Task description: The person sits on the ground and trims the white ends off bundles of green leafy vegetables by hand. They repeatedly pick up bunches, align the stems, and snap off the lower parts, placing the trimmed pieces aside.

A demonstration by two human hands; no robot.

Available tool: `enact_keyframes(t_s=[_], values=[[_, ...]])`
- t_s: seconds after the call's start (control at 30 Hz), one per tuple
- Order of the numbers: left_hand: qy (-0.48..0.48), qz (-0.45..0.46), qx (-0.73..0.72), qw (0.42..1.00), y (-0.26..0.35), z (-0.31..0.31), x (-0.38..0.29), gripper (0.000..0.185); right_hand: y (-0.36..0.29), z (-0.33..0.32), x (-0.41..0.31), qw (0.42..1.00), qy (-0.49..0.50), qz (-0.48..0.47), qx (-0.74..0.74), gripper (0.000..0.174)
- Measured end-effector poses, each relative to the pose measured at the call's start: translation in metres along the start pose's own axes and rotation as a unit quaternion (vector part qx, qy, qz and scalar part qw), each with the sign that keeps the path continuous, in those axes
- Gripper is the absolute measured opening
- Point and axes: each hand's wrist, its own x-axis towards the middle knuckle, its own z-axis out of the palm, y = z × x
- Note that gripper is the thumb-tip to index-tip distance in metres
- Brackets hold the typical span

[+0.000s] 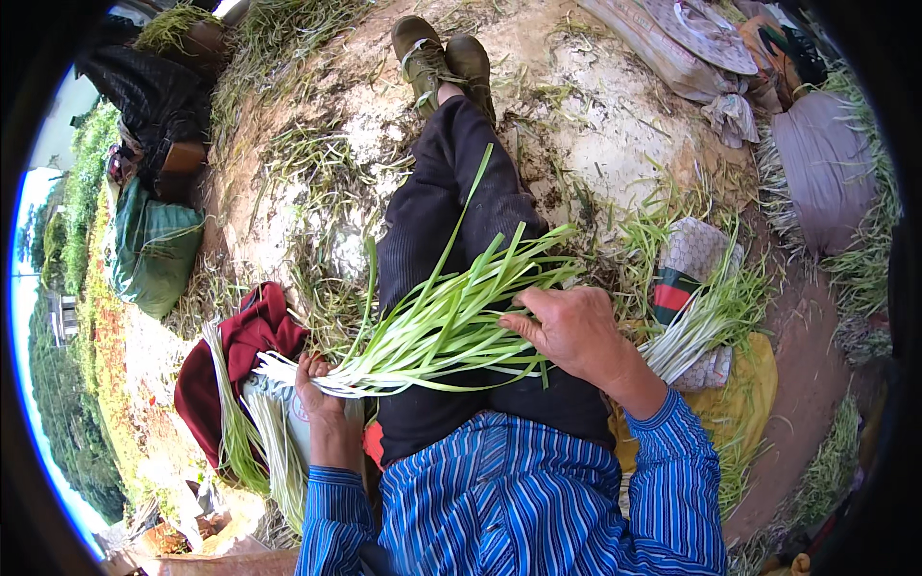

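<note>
My left hand (317, 389) is closed around the white stem ends of a bunch of long, flat-leaved greens (439, 324), which look like garlic chives. The green leaves fan out to the right across my lap, over dark trousers (432, 237). One long leaf sticks up well past the others. My right hand (576, 335) is at the leafy end, with its thumb and curled forefinger beside the leaves. Whether a leaf is pinched there cannot be made out. Just left of my left hand, two smaller bundles of pale stems (277, 446) lie over a printed sack (299, 417) and a maroon cloth (266, 324).
To my right, another bunch of greens (695, 335) rests on a patterned cloth (691, 252) and a yellow sack (756, 389). Leaf scraps litter the ground (317, 173). A green bag (158, 245) stands at left. Large covered bundles (825, 165) stand at right.
</note>
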Motion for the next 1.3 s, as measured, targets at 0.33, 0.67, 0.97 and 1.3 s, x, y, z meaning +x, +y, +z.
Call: enact_keyframes(t_s=[0.33, 0.67, 0.97, 1.3], values=[[0.114, -0.003, 0.006, 0.994, -0.029, -0.018, 0.002, 0.022, 0.113, -0.012, 0.011, 0.901, 0.312, 0.241, 0.180, 0.028], [0.101, -0.027, 0.008, 0.994, -0.023, -0.034, 0.009, 0.026, 0.071, -0.039, -0.067, 0.978, 0.120, 0.166, 0.035, 0.014], [0.061, -0.022, 0.029, 0.998, -0.022, -0.035, 0.017, 0.017, 0.011, 0.036, -0.093, 0.996, 0.073, -0.021, 0.051, 0.019], [0.041, -0.002, 0.046, 0.998, -0.015, 0.005, 0.020, 0.021, 0.143, -0.013, -0.083, 0.917, 0.040, 0.359, -0.170, 0.020]])
